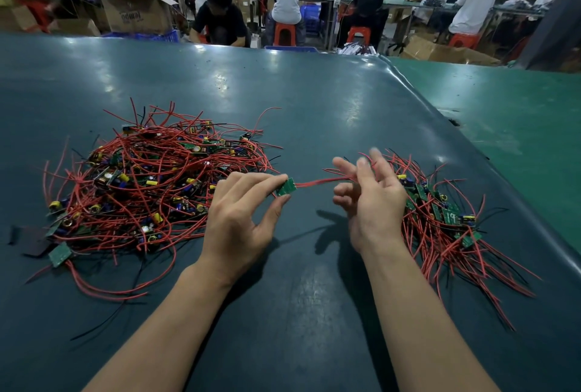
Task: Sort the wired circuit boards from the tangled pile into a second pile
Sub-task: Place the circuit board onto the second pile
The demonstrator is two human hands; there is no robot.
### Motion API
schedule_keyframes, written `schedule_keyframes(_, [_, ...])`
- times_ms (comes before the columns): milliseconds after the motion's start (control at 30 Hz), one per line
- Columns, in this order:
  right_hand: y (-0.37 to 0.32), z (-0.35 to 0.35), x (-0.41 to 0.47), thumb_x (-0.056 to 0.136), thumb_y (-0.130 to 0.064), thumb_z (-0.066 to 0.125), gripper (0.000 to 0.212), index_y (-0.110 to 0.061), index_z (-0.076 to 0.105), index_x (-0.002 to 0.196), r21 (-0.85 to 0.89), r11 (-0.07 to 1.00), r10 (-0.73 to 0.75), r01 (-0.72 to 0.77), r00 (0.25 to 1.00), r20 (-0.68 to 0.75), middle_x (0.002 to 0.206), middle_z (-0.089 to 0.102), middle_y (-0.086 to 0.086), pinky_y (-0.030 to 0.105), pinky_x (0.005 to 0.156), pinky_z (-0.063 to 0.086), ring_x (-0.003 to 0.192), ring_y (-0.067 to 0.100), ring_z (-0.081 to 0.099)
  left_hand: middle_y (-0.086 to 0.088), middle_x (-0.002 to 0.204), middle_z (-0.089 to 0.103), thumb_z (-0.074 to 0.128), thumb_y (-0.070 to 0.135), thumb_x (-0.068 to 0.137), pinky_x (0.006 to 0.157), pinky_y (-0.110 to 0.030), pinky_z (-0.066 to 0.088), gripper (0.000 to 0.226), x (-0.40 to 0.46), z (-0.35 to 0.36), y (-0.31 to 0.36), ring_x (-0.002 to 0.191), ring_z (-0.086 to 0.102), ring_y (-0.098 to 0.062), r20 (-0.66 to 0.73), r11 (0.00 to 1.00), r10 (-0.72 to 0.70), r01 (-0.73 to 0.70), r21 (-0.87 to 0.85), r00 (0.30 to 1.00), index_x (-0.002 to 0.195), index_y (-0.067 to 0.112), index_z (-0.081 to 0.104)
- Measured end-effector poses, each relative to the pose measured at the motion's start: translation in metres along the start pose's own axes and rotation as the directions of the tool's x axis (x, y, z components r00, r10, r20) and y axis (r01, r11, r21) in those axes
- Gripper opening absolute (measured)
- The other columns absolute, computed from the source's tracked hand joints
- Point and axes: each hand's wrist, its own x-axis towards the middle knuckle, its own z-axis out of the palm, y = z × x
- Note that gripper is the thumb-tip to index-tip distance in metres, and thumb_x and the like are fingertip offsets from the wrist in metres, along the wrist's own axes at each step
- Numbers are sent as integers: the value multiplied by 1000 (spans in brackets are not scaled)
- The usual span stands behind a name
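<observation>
Your left hand pinches one board between thumb and forefinger, its red wires running across to your right hand, whose fingers are spread and blurred around them. Left of your left hand, the tangled pile is the larger; just beyond your right hand, the second pile is smaller. I judge most sorting remains.

Two bare forearms, left hand, right hand, no sleeves
</observation>
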Motion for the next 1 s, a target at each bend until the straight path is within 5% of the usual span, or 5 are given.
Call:
schedule_keyframes(133, [2,9,-12,66,-58,61,55,-16,55,101,-53,959,280,-278,904,323,92,77,2,19,40,47,53,13,66,-8,107,68,67,10,91,80,-52,50,26,2,-3,1,96,64,-25,-158,997,-73,70,-26,985,116,4,69])
schedule_keyframes(333, [19,17,-30,80,-40,67,17,-24,65,76,-266,958,246,-103,769,590,58,57,-1,21,38,43,47,15,55,-7,101,66,59,15,94,74,-47,45,32,2,-9,1,90,58,-22,-22,997,68,-69,-44,997,125,15,61])
schedule_keyframes(600, [9,16,-24,94,-28,64,20,-20,59,77,-214,917,-337,336,941,32,54,60,-1,19,36,36,36,10,46,-5,118,64,69,23,89,95,-46,39,36,5,-5,-4,113,53,-28,-238,977,-72,116,180,969,121,10,66])
schedule_keyframes(733, [-6,2,-8,94,-37,63,30,-17,49,76,210,964,-65,161,913,-403,56,55,0,17,35,31,35,8,42,-11,126,56,68,28,85,99,-51,32,42,2,-5,-11,122,41,-33,-171,793,-403,436,425,899,125,14,62])
schedule_keyframes(1000, [9,10,-11,100,-31,54,35,-13,56,71,102,995,42,-17,969,-245,45,49,-4,16,36,27,35,9,38,-7,123,54,53,36,96,93,-48,31,30,-1,-10,-21,116,40,-33,-39,548,-661,518,657,750,107,17,72])
